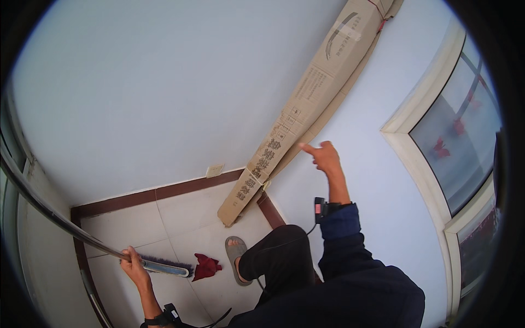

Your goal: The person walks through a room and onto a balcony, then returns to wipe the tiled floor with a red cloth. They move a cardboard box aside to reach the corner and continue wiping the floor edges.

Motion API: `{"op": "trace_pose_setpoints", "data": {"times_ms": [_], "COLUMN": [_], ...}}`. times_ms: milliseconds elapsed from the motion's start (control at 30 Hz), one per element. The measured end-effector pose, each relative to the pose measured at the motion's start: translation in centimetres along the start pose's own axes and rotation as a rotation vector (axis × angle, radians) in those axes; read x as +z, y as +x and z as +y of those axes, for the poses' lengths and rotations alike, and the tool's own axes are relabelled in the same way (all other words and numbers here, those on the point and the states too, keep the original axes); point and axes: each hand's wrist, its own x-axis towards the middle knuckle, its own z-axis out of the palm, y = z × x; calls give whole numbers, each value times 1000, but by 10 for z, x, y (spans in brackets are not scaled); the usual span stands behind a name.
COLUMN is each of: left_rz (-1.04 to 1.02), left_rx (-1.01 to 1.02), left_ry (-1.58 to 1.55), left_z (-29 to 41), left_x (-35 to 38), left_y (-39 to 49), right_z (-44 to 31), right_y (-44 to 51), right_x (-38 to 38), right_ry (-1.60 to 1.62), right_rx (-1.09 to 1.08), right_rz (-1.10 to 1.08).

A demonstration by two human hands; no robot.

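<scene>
My left hand (134, 266) is closed around the metal pole of a floor broom (166, 269), right where the pole meets the head. The head has a pale blue body and dark purple bristles, and it is low over the tiled floor; whether it touches is unclear. Just beyond its tip lies a crumpled dark red cloth (206, 267). My right hand (324, 156) is raised with nothing in it, fingers apart, its pointing finger near the edge of a long cardboard box (283, 123). I cannot tell whether that fingertip touches the cardboard. The box leans upright in the room corner.
Pale walls (143, 102) meet behind the box, with a dark red-brown skirting (119, 203) along the floor. A socket plate (214, 170) sits just above it. To the right is a framed window (451, 135). My sandalled foot (236, 260) stands beside the cloth.
</scene>
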Motion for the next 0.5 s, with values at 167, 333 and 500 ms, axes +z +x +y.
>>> {"op": "trace_pose_setpoints", "data": {"times_ms": [167,333,500], "left_rz": [-7,-39,-45], "left_rx": [7,-36,17], "left_ry": [59,134,163], "left_z": [1,8,28], "left_x": [0,-4,-13], "left_y": [-1,-9,-12], "right_z": [56,87,77], "right_y": [63,143,146], "right_x": [15,66,70], "right_ry": [582,726,800], "right_rx": [24,-279,-170], "right_rz": [-88,-234,79]}}
